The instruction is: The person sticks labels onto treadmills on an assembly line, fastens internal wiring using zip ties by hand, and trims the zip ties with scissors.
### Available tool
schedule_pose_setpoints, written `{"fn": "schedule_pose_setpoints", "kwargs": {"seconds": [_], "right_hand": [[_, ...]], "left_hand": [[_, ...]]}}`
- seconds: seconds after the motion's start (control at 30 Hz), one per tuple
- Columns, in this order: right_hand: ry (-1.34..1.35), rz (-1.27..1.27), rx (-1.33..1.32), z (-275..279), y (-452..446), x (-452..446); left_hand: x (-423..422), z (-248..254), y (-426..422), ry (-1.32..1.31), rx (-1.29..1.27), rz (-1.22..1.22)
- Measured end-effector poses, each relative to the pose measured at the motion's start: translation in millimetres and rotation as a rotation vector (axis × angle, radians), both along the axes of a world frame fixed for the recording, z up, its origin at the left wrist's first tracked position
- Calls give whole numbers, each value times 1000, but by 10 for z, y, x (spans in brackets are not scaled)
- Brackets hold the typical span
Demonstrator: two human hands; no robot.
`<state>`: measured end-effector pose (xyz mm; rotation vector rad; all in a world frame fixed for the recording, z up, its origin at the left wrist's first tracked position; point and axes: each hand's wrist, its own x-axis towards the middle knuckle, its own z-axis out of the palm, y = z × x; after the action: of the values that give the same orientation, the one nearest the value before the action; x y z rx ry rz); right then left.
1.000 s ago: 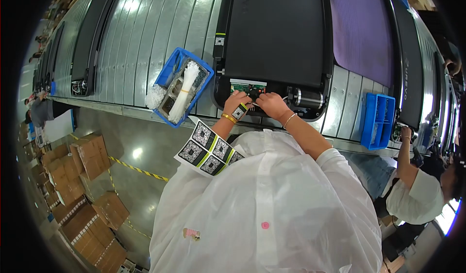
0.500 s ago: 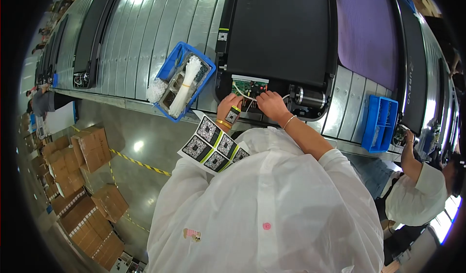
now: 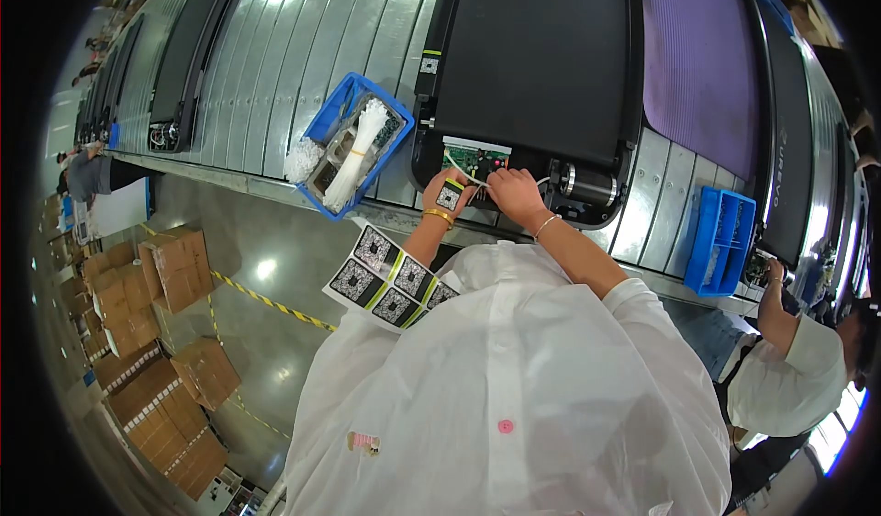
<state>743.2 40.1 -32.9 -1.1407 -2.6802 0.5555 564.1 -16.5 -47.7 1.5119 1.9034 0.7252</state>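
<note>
Both hands work at the near end of a black treadmill (image 3: pixel 541 48). There, a green circuit board (image 3: pixel 479 156) lies exposed in the motor bay. A white cable (image 3: pixel 462 171) arcs from the board towards my fingers. My left hand (image 3: pixel 444 195) is closed at the cable by the board's lower left, with a black QR-code label on its back. My right hand (image 3: pixel 516 195) has curled fingers on the same cable, just below the board; its fingertips are partly hidden. A sheet of QR-code labels (image 3: pixel 393 279) lies over my left forearm.
Left of the treadmill stands a blue bin (image 3: pixel 396 156) with white cable ties (image 3: pixel 358 153). A silver-black motor (image 3: pixel 589 185) sits right of the board. Another blue bin (image 3: pixel 702 241) is further right, near a co-worker (image 3: pixel 789 369). Cardboard boxes (image 3: pixel 179 273) stand on the floor.
My left hand has shifted slightly right and turned, so its label faces up more. The label sheet has moved a little left. My right hand stays at the cable.
</note>
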Motion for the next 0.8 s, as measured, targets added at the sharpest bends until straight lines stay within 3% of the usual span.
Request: {"fn": "schedule_pose_setpoints", "kwargs": {"seconds": [0.13, 0.23, 0.53, 0.63, 0.73, 0.8], "right_hand": [[-17, 65, -86, 92, 1, 58], [-29, 80, -114, 119, 2, 108], [17, -51, -242, 184, -82, 118], [93, -103, -343, 107, -72, 128], [348, -228, -410, 94, -72, 125], [322, -236, -410, 120, -116, 63]], "left_hand": [[-153, 94, 27, 53, -54, -196], [-344, 128, 114, 73, 101, -493], [-466, 64, 271, 206, 76, -602], [-370, 175, 232, 270, 150, -501], [-242, 239, 316, 232, 297, -546], [-236, 172, 345, 211, 373, -563]]}}
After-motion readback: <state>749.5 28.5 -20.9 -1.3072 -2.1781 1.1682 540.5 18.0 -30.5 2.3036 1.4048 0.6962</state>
